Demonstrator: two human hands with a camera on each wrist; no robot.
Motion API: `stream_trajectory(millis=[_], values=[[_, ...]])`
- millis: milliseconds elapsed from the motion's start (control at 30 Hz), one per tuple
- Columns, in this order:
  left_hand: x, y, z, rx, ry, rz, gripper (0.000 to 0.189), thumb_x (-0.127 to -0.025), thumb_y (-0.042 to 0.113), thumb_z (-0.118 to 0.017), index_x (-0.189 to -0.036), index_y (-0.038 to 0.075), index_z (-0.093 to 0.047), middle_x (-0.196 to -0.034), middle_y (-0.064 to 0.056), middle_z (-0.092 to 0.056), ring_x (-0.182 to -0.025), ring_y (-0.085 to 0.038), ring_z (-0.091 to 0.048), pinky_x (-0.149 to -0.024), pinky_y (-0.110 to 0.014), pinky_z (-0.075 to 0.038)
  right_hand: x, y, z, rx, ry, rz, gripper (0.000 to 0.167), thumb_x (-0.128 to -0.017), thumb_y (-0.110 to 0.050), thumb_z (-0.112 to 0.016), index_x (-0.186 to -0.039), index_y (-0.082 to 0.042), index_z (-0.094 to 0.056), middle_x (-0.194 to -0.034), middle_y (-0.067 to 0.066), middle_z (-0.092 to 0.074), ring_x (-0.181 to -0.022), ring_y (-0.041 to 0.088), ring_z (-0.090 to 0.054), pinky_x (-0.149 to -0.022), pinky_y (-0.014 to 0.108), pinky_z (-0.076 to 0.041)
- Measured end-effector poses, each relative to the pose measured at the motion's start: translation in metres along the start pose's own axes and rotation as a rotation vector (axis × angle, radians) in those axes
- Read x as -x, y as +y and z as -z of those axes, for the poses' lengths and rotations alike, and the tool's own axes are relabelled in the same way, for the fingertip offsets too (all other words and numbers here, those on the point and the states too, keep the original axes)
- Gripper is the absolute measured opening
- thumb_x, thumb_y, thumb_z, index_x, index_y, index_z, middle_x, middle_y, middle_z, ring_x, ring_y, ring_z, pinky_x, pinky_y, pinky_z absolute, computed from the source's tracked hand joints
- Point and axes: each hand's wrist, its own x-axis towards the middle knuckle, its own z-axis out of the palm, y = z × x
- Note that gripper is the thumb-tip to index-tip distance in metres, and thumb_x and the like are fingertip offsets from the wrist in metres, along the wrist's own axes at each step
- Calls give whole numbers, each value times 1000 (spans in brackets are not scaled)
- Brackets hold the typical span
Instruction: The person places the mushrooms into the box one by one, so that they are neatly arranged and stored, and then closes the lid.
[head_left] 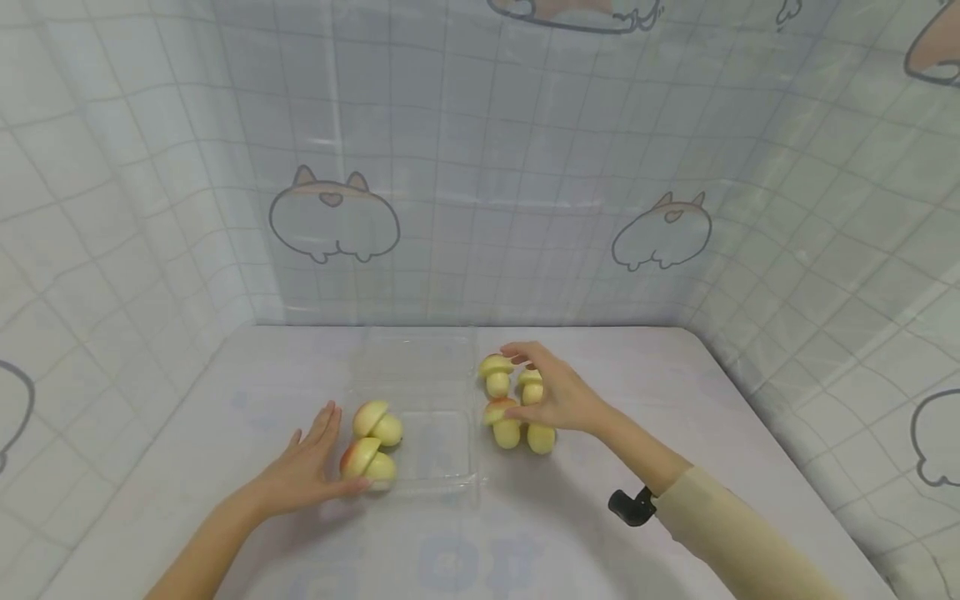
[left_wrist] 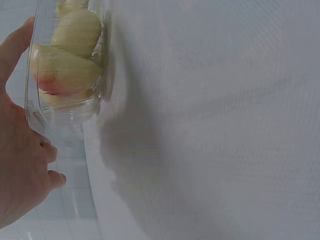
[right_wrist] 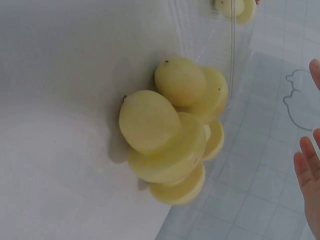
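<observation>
Two yellow mushroom-shaped pieces with reddish caps (head_left: 371, 419) lie in the left part of a clear plastic clamshell box (head_left: 438, 477), its lid folded back. My left hand (head_left: 303, 475) is spread at the box's near left corner, thumb along the front rim and fingers beside the left wall. The left wrist view shows the pieces (left_wrist: 67, 75) through the wall. Over several more mushroom-shaped pieces (head_left: 497, 381) right of the box, my right hand (head_left: 558, 392) hovers with thumb and fingers apart, partly hiding them. In the right wrist view these pieces (right_wrist: 150, 122) sit clustered, apart from the fingers.
The box's transparent lid (head_left: 420, 360) lies toward the back of the white table (head_left: 300, 358). A black object (head_left: 632, 507) is by the right wrist. Grid-patterned curtains (head_left: 495, 167) with cartoon animals enclose the back and both sides.
</observation>
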Motion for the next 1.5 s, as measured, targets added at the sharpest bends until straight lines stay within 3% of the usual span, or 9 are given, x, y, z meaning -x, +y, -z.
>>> stream_trajectory(millis=[133,400,667,933,1200,1500], values=[[0,-1,0,8,-8,6,115,-79,53,-72,-145,-18,-11,-152,-37,-5,-140,-50,-9,-104,-73,-9,5,2,5,-8,17,-12,84,-68,-15,-89,-136,-5,-43,-133,8,-52,-116,20,-54,-96,37,-47],[0,-3,-1,21,-8,-4,115,-79,52,-73,-145,-18,-10,-152,-37,-3,-139,-51,-9,-104,-72,-9,16,6,12,35,69,62,79,-67,-16,-89,-130,-1,-46,-125,9,-55,-110,27,-57,-89,45,-50],[-1,-3,-3,24,-6,-2,115,-79,53,-72,-146,-17,-9,-153,-36,-3,-140,-51,-9,-105,-72,-8,32,7,18,73,59,61,68,-68,-17,-88,-123,-2,-50,-120,4,-57,-109,21,-56,-89,42,-51],[-2,-4,-5,19,-1,-2,115,-79,53,-72,-145,-18,-10,-153,-36,-3,-140,-51,-9,-104,-72,-8,50,17,13,125,42,47,72,-65,-18,-90,-122,-2,-51,-119,4,-57,-108,21,-57,-88,39,-52],[0,-4,-4,0,16,-4,115,-78,53,-73,-144,-19,-12,-152,-38,-6,-139,-52,-11,-103,-73,-10,63,24,0,145,21,-63,70,-65,-21,-90,-122,-6,-53,-118,5,-58,-109,23,-57,-89,38,-51],[-1,-5,-6,22,24,-17,115,-78,51,-74,-144,-19,-11,-151,-38,-6,-138,-53,-11,-103,-73,-10,71,30,-18,267,-69,-194,71,-66,-28,-89,-125,-13,-53,-127,4,-54,-118,23,-53,-94,43,-49]])
